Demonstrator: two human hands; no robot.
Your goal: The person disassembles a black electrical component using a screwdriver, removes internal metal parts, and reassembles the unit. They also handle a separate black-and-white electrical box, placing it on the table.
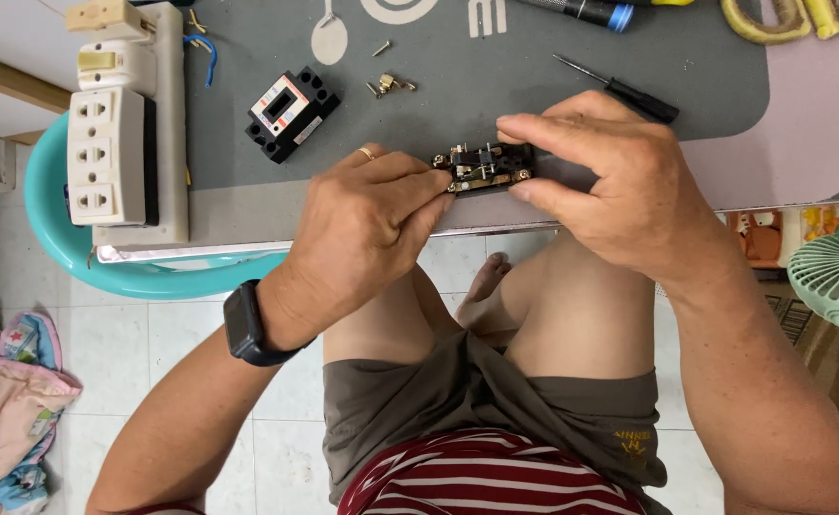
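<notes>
Small black switch mechanism (484,167) with brass parts, held over the counter (534,57) edge. Right hand (620,186) grip pinching its right end; left hand (372,224) grip pinching its left end. Black breaker block (291,113) up-left of mechanism; screwdriver (620,89) just beyond it; loose screws (389,86) above.

Before you, the tabletop (248,215) wears a grey mat (496,57) carrying a black breaker (291,113), brass screws (389,84), a screwdriver (620,89); a white socket board (124,133) lies at left.
</notes>
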